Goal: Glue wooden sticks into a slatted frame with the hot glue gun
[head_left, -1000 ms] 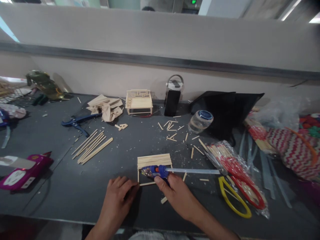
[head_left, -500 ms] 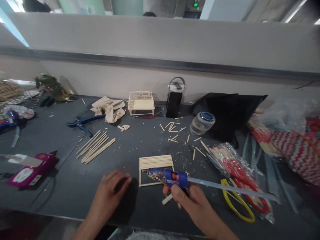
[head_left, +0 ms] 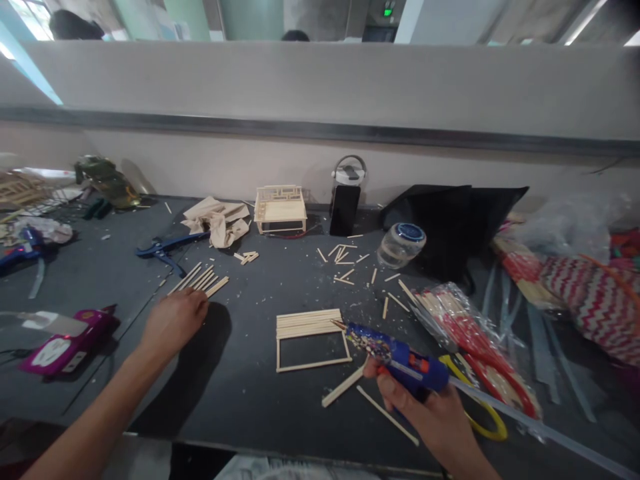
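Observation:
My right hand [head_left: 420, 407] grips a blue glue gun [head_left: 400, 353] with a long clear glue stick out of its back. Its nozzle is close to the upper right corner of a small rectangular frame [head_left: 313, 365] made of wooden sticks. Several sticks laid side by side fill the frame's upper part; the lower part is open. At left, my left hand [head_left: 175, 317] is over the near ends of a row of wooden sticks [head_left: 197, 277], fingers curled. Its fingertips are hidden, so what it holds is unclear.
Loose sticks [head_left: 387, 417] lie near the frame. A magenta device [head_left: 65, 343], blue cutters [head_left: 163, 250], crumpled paper [head_left: 220, 220], a small stick-built model [head_left: 281, 210], a phone [head_left: 345, 210], a jar [head_left: 403, 245], yellow-handled scissors [head_left: 493, 423] and bagged sticks [head_left: 465, 327] stand or lie around.
My left hand has moved from beside the frame to the stick row at left. My right hand has drawn the glue gun right, off the frame's lower opening, and angled it.

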`<state>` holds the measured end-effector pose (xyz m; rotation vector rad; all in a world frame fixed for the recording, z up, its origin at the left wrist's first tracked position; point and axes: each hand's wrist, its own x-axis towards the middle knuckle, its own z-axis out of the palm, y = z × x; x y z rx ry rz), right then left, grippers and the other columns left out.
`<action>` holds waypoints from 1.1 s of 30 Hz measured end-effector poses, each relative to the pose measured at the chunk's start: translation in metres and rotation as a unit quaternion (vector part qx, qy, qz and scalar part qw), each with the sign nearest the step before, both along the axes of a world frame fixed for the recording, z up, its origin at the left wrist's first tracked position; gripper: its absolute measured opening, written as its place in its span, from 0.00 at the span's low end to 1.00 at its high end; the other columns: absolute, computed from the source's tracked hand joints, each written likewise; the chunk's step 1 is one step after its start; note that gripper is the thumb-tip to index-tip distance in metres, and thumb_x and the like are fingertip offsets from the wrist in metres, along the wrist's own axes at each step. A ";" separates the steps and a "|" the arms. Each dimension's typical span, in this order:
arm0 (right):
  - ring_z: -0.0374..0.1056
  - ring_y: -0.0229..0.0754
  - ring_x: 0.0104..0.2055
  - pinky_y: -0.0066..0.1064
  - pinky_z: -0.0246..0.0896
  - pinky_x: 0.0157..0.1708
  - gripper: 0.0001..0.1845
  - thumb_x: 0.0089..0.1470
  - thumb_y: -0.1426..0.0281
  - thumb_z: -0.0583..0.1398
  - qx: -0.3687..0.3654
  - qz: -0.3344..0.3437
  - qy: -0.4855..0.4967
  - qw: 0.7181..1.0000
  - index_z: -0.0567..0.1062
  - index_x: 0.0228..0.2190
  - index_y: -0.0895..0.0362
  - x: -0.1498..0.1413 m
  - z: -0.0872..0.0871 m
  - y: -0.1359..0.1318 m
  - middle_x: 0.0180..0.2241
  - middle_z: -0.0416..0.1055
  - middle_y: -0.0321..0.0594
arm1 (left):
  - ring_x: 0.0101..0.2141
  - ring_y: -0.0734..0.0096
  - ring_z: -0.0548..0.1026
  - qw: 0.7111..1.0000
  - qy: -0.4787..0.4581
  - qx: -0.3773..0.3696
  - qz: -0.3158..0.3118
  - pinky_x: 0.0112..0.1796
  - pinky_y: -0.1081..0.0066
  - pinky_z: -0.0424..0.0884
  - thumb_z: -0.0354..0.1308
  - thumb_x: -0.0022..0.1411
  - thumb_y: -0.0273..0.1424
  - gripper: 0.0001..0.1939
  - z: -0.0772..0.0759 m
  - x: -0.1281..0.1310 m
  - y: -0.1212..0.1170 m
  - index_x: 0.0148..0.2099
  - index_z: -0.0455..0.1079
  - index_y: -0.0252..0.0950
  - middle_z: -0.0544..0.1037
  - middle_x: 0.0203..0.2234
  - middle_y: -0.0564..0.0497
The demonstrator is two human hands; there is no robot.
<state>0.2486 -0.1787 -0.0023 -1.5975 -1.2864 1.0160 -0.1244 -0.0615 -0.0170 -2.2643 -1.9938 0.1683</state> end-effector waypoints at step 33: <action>0.74 0.41 0.34 0.27 0.67 0.32 0.08 0.57 0.63 0.59 0.180 0.030 -0.246 0.952 0.70 0.37 0.53 0.039 -0.053 0.012 0.32 0.75 0.37 | 0.36 0.62 0.70 0.958 -0.158 0.098 -0.220 0.36 0.63 0.63 0.54 0.63 0.24 0.08 -0.013 0.145 -0.069 0.40 0.73 0.37 0.77 0.33 0.49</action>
